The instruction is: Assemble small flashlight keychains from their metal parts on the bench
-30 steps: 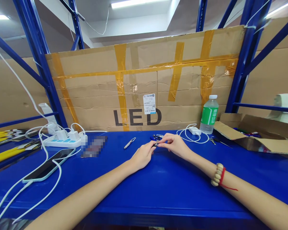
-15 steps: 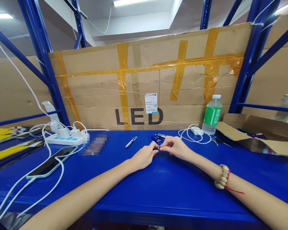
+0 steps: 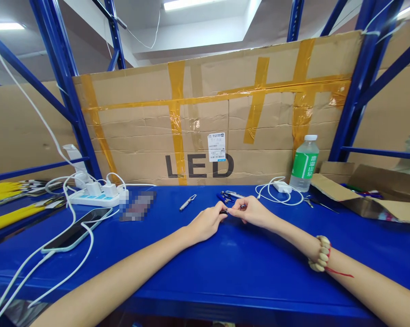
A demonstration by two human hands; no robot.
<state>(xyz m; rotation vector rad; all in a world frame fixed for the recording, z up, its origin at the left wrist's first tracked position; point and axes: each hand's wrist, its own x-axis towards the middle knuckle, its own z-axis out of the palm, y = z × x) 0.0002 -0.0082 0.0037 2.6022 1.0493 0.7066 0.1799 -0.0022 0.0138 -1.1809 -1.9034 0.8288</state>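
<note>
Left hand [image 3: 206, 223] and right hand [image 3: 253, 211] meet fingertip to fingertip, each pinching one end of a small dark part [image 3: 224, 211] low over the blue surface [image 3: 225, 263]. A silver pen-like tool [image 3: 187, 203] lies farther back on the left.

Phone [image 3: 74, 231] left, bottle [image 3: 303, 164] right, on bench [image 3: 225, 263]

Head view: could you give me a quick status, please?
Left hand and right hand pinch small dark part. Silver tool, blue pieces lie beyond, clear.
</note>
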